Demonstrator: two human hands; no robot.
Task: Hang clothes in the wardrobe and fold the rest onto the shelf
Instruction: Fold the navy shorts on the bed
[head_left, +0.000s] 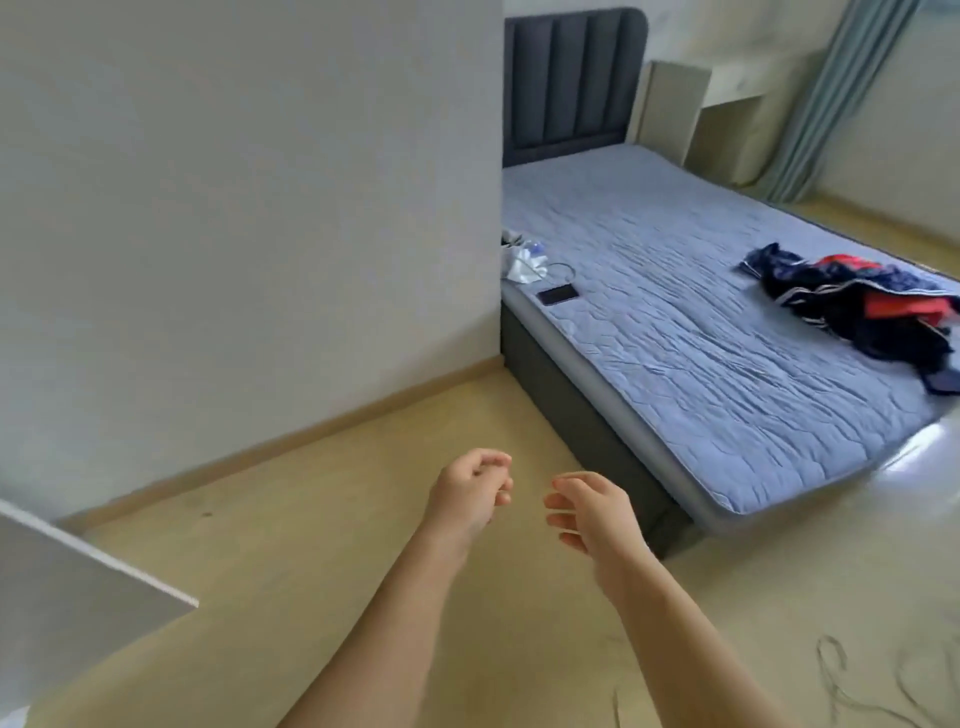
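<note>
A heap of dark blue, black and red clothes (862, 306) lies on the far right side of the bed (701, 332), which has a light blue quilted cover. Both my hands hang over the floor in front of the bed's near corner, well short of the clothes. My left hand (470, 491) has loosely curled fingers and holds nothing. My right hand (587, 512) has relaxed fingers and is empty too. The two hands are close together but apart.
A white wall (249, 208) stands on the left up to the bed. A dark phone (557, 295) with a cable and a white crumpled item (522, 260) lie at the bed's left edge. A white panel edge (104, 571) juts in at lower left. Cables (841, 675) trail on the floor at lower right.
</note>
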